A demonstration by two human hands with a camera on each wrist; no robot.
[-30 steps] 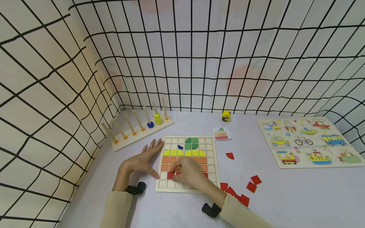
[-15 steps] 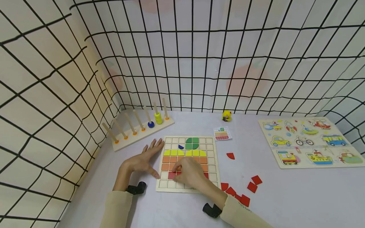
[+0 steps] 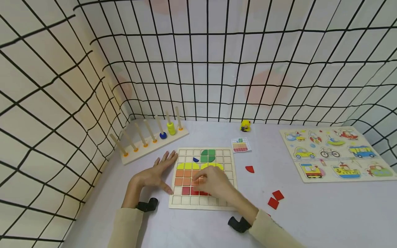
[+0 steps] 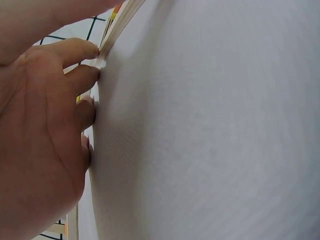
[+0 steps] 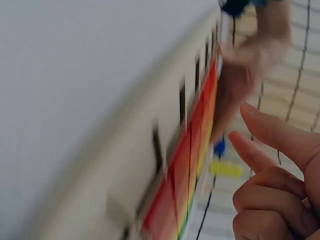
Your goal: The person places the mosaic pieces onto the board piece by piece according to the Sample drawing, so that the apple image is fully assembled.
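A wooden grid board (image 3: 186, 200) lies in front of me in the head view, with a row of red squares (image 3: 186, 190) below orange squares (image 3: 183, 173), yellow pieces (image 3: 184, 166), green leaf pieces (image 3: 207, 156) and a small blue piece (image 3: 195, 159). Over the red row hovers my right hand (image 3: 215, 184). In the right wrist view its thumb (image 5: 272, 127) and index finger stand apart with nothing between them, and the other fingers curl inward. My left hand (image 3: 155, 177) is spread with its fingers at the board's left edge; its palm (image 4: 40, 145) shows in the left wrist view.
Loose red squares (image 3: 273, 203) and a red quarter-circle (image 3: 250, 169) lie right of the board, near a picture card (image 3: 241, 145). Behind are a peg stand (image 3: 145, 150) and a yellow toy duck (image 3: 245, 126). A vehicle puzzle (image 3: 322, 165) lies far right; black netting (image 3: 207, 82) encloses the table.
My right hand has lifted and shifted right, uncovering more of the red row; its thumb and index finger have come off the red squares. The forearm now covers most of the nearer loose red pieces.
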